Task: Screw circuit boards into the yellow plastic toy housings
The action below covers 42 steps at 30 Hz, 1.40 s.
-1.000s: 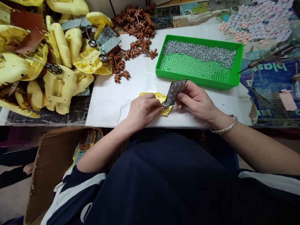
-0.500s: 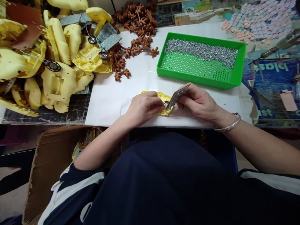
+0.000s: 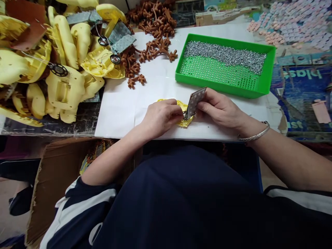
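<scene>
The board (image 3: 195,102), grey with pale dots, stands tilted above the right end of a small yellow shell (image 3: 186,123) near the front edge of the desk (image 3: 77,121). The right hand (image 3: 220,110) pinches the board by its upper right side between thumb and fingers, with a silver bracelet (image 3: 255,135) on the wrist. The left hand (image 3: 164,117) has its thumb and fingers drawn together over the shell, just left of the board; what lies between the fingertips is hidden. A small dark part shows between them and the board, too small to make out. The shell lies on white paper (image 3: 116,112). Beyond the right hand is a green tray (image 3: 222,89), silver screws (image 3: 228,55) heaped along its far side. Brown parts (image 3: 157,20) lie to the left of the tray, and further left is a pile of yellow parts (image 3: 64,93) with speakers (image 3: 58,70) and more boards (image 3: 124,44) among them. Pale pieces (image 3: 298,26) cover the far right corner, beyond blue plastic (image 3: 306,93). Below the desk, at left, stands a carton (image 3: 53,173).
</scene>
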{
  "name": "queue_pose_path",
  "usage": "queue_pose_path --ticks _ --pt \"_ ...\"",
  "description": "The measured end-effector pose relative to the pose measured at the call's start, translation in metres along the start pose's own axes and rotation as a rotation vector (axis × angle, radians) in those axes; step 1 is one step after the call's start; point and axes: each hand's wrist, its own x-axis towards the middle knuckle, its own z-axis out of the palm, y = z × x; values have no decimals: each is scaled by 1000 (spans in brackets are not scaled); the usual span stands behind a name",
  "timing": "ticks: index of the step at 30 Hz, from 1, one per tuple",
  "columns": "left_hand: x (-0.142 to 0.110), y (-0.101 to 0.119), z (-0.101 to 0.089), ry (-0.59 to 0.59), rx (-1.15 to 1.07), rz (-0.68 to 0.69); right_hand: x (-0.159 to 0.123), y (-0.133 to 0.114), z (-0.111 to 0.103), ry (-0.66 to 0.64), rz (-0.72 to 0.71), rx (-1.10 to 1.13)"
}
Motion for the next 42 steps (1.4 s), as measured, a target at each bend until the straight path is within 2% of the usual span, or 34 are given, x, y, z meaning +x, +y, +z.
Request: queue_pose_path --ticks 3,9,18,26,33,42 --pt "-3 -3 5 53 47 36 2 -2 0 -37 62 -6" --pt "-10 -13 9 99 54 208 4 -5 -2 -76 72 -103" --pt "-20 -9 7 188 305 423 12 -9 -7 -136 -22 -251" --pt "-25 -13 13 189 375 444 15 -18 -1 -94 -6 -471" --pt "-25 -13 18 229 384 434 17 -24 5 -49 31 -545" --pt "-23 -16 27 204 335 372 20 -23 5 -24 49 -645"
